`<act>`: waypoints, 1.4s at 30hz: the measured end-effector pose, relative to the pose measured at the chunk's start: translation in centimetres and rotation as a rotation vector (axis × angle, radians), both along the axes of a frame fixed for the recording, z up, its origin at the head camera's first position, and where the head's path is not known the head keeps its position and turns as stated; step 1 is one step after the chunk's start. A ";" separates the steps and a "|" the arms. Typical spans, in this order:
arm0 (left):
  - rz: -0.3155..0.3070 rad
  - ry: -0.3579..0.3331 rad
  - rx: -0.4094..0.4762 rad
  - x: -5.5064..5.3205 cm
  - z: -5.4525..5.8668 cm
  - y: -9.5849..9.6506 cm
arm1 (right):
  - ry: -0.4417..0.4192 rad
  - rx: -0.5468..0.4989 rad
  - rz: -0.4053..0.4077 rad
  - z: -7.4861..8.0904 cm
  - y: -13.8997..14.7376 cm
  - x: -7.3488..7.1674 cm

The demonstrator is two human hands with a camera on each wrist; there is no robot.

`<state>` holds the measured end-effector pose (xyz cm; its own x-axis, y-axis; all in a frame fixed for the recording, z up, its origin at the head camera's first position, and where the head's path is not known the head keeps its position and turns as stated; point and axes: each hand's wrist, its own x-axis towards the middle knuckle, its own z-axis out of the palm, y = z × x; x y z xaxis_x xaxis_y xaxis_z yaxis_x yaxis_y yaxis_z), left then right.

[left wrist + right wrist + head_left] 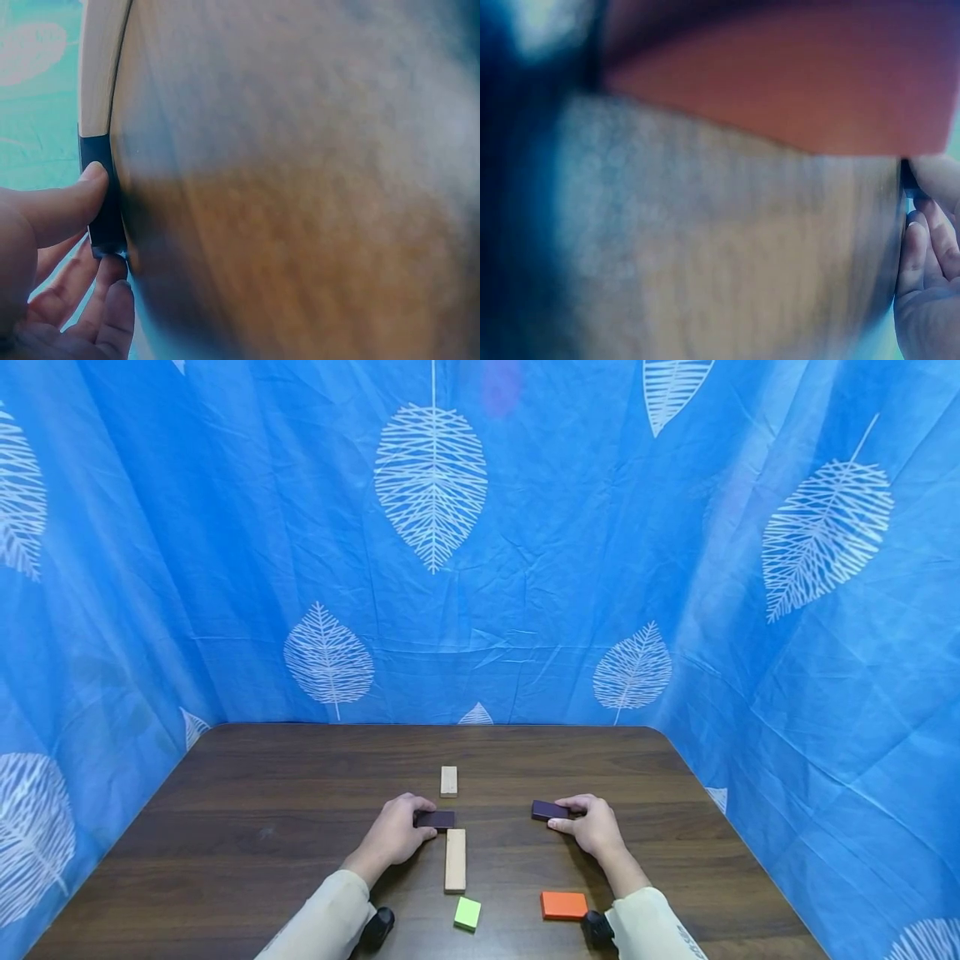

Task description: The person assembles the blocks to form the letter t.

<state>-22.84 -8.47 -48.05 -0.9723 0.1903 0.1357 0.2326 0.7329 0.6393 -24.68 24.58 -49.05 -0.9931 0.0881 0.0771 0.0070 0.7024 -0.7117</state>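
A dark purple block (438, 820) lies crosswise at the far end of a long plain wooden block (455, 862). Its left end is pinched between the thumb and fingers of my left hand (396, 832). In the left wrist view the thumb presses one face of the dark block (111, 214), with the pale wood (101, 67) beyond it. Further right, my right hand (597, 828) grips a second dark purple block (548, 810) by its right end. In the right wrist view only a sliver of that dark block (909, 181) shows beside the fingers.
A short plain wooden block (448, 782) stands farther back. Nearer me are a lime green block (467, 913) and an orange block (564, 906), the latter close to the right wrist. The brown table (300, 768) ends at a blue leaf-print curtain (525, 610).
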 end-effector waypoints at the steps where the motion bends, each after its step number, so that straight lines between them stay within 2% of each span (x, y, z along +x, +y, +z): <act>1: -0.001 0.002 0.000 0.0 0.0 0.0 | 0.002 0.001 0.000 0.0 0.0 0.0; 15: -0.021 0.045 0.009 0.2 0.1 -0.1 | -0.007 -0.007 -0.004 0.0 0.0 0.0; 29: -0.069 0.076 0.001 0.3 0.1 -0.2 | 0.007 -0.003 0.009 0.0 0.0 0.0; 42: -0.058 0.024 -0.003 0.4 0.1 0.0 | -0.005 -0.011 0.002 -0.1 0.0 0.0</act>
